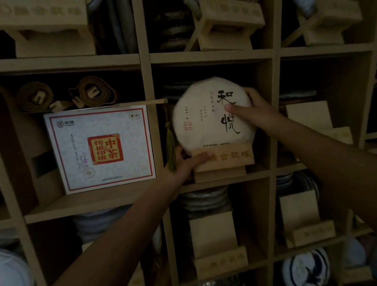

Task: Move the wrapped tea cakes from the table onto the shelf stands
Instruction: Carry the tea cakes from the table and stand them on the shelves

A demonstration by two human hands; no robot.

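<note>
A round tea cake (206,119) in white paper with black brush characters stands upright on a wooden stand (230,159) in the middle cubby of the shelf. My right hand (252,109) grips the cake's right edge, thumb across its face. My left hand (185,162) holds the stand's left end, thumb over its front lip and fingers behind the cake's lower left edge.
A white and red tea box (102,148) fills the cubby to the left, with a green tassel (170,145) hanging beside it. Empty wooden stands (219,250) (311,222) stand in the cubbies below, and another (318,122) to the right. Other wrapped cakes fill the surrounding cubbies.
</note>
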